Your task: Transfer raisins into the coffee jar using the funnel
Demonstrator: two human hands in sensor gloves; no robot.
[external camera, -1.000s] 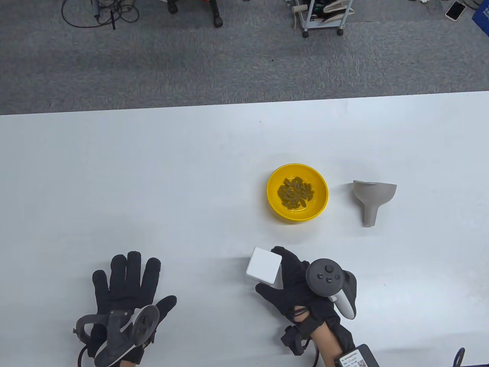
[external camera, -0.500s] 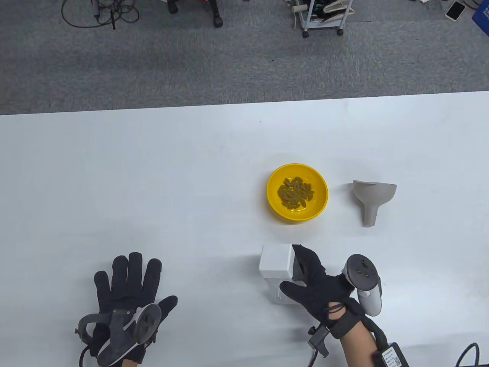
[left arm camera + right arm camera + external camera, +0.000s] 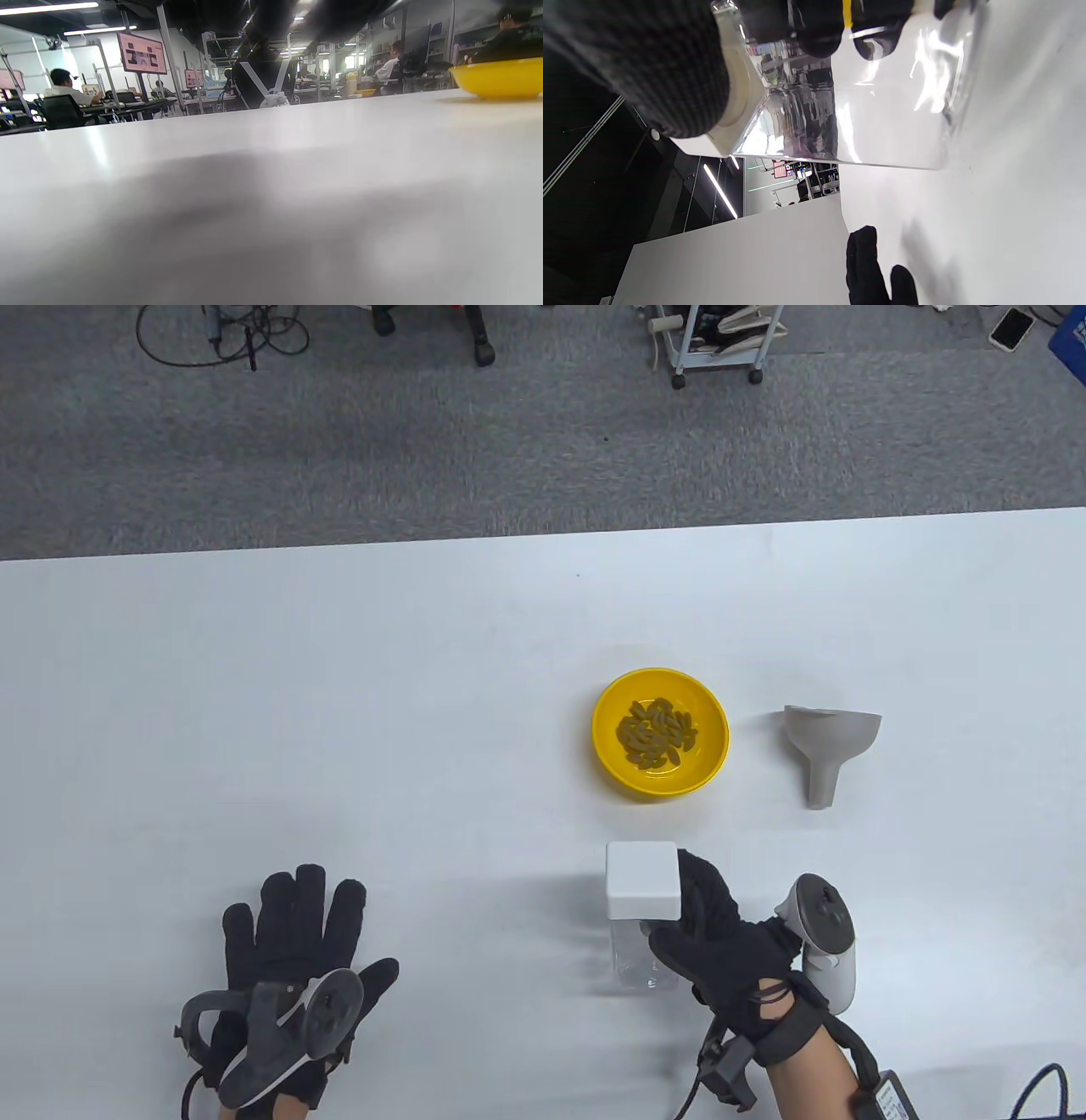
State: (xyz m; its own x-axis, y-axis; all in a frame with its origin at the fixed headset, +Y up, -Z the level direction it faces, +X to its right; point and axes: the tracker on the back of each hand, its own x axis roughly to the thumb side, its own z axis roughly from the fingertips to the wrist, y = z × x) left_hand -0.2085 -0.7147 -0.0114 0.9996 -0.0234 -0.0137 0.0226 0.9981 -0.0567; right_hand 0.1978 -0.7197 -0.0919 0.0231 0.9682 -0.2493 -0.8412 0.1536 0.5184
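Jar's been tipped upright: right hand (image 3: 721, 950) grips coffee jar (image 3: 642, 916) near table edge, lid on. Left hand (image 3: 293, 933) flat, fingers spread. Raisins (image 3: 655, 732) in bowl (image 3: 708, 763), funnel (image 3: 827, 746) untouched—barely started.

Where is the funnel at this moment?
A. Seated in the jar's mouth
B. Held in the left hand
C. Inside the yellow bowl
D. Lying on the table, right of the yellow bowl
D: the funnel lies on its side on the table, apart from the bowl and untouched by either hand.
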